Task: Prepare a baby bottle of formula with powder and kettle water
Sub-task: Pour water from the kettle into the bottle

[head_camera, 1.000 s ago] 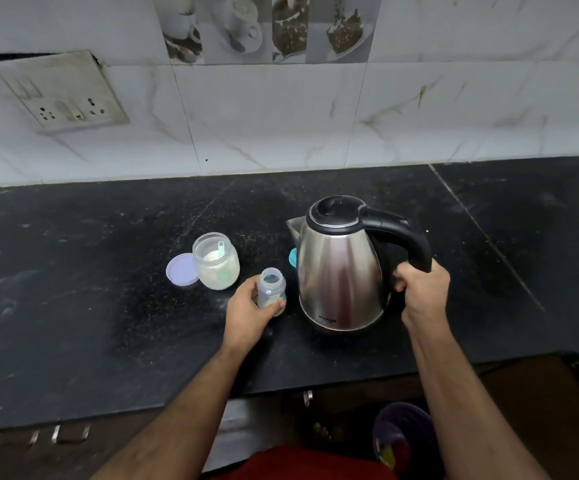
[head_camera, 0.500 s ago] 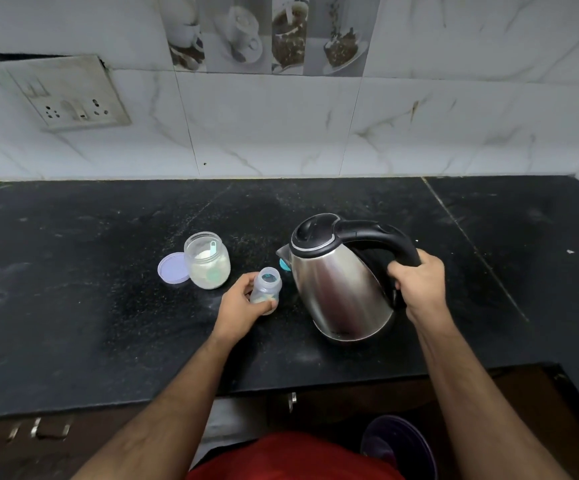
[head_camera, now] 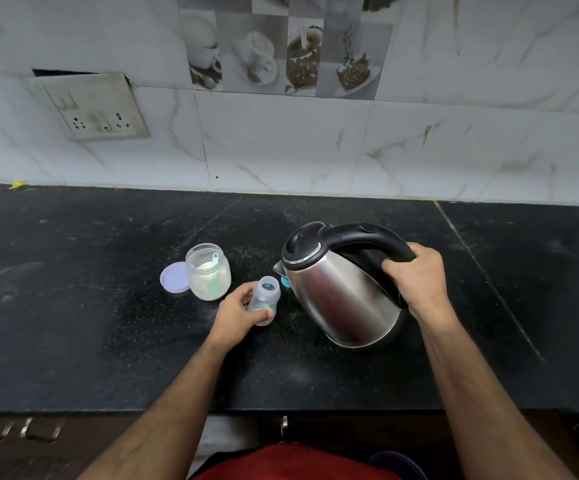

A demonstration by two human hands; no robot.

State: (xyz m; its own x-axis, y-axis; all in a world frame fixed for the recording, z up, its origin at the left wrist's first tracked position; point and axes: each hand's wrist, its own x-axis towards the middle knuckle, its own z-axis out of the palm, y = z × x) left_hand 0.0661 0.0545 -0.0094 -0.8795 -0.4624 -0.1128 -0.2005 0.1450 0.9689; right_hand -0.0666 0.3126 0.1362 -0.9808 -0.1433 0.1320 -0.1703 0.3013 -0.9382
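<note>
The open baby bottle stood near the front of the black surface, the left hand curled around its lower half. Just to its right the steel kettle leaned spout-first toward the bottle, the right hand wrapped tight on its black handle. Left of the bottle sat an open powder jar with a scoop inside, touching its lilac lid.
</note>
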